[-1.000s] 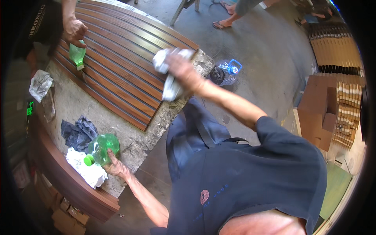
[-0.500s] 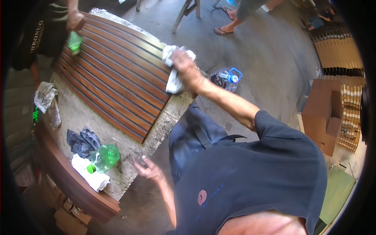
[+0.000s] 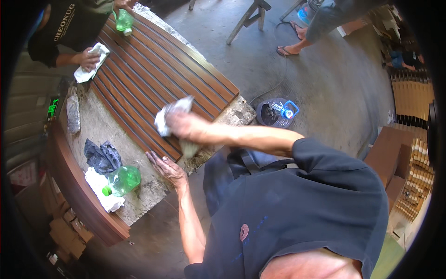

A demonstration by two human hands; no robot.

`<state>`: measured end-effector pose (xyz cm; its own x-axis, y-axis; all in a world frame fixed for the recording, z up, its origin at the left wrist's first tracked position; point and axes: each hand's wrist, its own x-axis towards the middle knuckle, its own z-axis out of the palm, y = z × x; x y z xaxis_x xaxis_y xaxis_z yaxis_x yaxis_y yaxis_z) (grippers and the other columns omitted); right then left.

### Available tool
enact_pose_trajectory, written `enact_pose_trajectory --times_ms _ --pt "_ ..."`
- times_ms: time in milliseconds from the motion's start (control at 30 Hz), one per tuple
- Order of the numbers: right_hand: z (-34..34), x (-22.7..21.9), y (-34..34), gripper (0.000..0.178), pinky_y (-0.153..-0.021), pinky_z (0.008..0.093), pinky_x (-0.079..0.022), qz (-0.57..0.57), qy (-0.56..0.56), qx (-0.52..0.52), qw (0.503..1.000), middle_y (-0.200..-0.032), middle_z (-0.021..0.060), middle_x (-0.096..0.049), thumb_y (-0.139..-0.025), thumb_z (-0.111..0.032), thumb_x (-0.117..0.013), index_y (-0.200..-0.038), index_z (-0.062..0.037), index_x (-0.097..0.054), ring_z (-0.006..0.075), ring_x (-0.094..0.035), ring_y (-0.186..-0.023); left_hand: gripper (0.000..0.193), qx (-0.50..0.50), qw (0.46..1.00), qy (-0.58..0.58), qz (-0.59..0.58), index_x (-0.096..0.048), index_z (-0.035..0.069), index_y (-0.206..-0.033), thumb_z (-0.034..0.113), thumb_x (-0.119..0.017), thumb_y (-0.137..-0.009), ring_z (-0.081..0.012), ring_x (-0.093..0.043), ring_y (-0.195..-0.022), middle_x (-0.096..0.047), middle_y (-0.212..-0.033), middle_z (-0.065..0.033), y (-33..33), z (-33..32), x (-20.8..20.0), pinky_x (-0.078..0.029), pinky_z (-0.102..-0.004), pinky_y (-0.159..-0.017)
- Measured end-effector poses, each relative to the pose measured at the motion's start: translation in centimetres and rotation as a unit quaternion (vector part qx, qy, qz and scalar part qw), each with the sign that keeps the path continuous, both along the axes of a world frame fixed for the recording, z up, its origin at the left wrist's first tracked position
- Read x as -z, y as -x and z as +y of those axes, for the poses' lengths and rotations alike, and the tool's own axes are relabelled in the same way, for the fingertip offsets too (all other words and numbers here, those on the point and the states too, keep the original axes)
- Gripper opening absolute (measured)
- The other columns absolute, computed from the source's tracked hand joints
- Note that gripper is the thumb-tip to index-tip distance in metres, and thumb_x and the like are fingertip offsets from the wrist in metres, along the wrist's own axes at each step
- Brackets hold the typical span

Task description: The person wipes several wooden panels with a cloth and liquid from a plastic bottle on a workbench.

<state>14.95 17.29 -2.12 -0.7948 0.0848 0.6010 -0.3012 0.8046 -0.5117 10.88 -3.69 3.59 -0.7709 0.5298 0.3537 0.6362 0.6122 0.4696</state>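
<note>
A dark-brown slatted wooden panel (image 3: 153, 69) lies on a rough, worn bench (image 3: 139, 204). My right hand (image 3: 186, 126), smeared by motion, presses a white cloth (image 3: 162, 122) onto the slats near the panel's near end. Flat, with fingers stretched out, my left hand (image 3: 168, 170) rests against the panel's near left corner and holds nothing. To its left on the bench lie a clear green bottle (image 3: 125, 180) with a green cap, a dark crumpled cloth (image 3: 102, 157) and a white cloth (image 3: 97, 186) partly under the bottle.
Across the panel, a co-worker's hand holds a folded white cloth (image 3: 93, 63) at its left edge; their other hand tips a green bottle (image 3: 124, 23). A curved brown board (image 3: 83, 200) borders the bench. A large clear jug (image 3: 278, 113) stands on the floor, right.
My right hand has swept the cloth leftward from the panel's right end. My left hand has come up to the panel's corner. The co-worker's folded cloth is now at the panel.
</note>
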Motion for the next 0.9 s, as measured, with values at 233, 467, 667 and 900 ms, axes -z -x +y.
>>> enact_pose_trajectory --times_ms 233,467,667,900 --pt "11.3 -7.5 2.5 0.054 -0.111 0.0497 -0.043 -0.081 -0.1 0.011 0.992 -0.138 0.0198 -0.055 -0.078 -0.015 -0.073 -0.128 -0.0017 -0.058 0.037 -0.048 -0.134 0.048 -0.053 0.998 -0.012 0.031 -0.042 -0.009 -0.144 0.023 -0.034 -0.108 -0.0435 -0.039 -0.141 -0.038 -0.152 -0.0298 -0.4 -2.0 1.0 -0.031 -0.049 -0.118" --pt "-0.2 -4.2 2.8 0.049 -0.113 0.0536 -0.039 -0.07 -0.214 -0.105 0.969 -0.136 0.0192 -0.057 -0.073 -0.004 -0.07 -0.121 -0.0009 -0.063 0.0377 -0.049 -0.134 0.048 -0.063 0.997 -0.041 -0.002 -0.038 -0.007 -0.146 0.016 -0.039 -0.105 -0.0447 -0.038 -0.141 -0.037 -0.153 -0.0293 -0.3 -1.7 0.9 -0.033 -0.0503 -0.116" --pt "-1.2 -6.2 10.9 0.041 -0.112 0.0538 -0.038 -0.018 -0.08 -0.283 0.955 -0.132 0.0198 -0.059 -0.083 -0.013 -0.066 -0.122 0.0001 -0.063 0.0401 -0.05 -0.129 0.048 -0.142 0.989 -0.046 -0.02 -0.037 -0.007 -0.146 0.011 -0.041 -0.102 -0.0465 -0.043 -0.136 -0.042 -0.148 -0.031 -0.5 -1.9 1.6 -0.033 -0.0519 -0.114" --pt "-5.9 -4.3 1.8 0.049 -0.119 0.058 -0.029 -0.096 -0.174 -0.348 0.916 -0.145 0.0183 -0.05 -0.085 -0.014 -0.067 -0.133 -0.0065 -0.059 0.0384 -0.04 -0.141 0.04 -0.223 0.957 -0.185 0.021 -0.05 -0.007 -0.134 0.017 -0.037 -0.105 -0.0439 -0.055 -0.119 -0.056 -0.129 -0.0286 -1.1 -3.1 2.3 -0.043 -0.0486 -0.103"
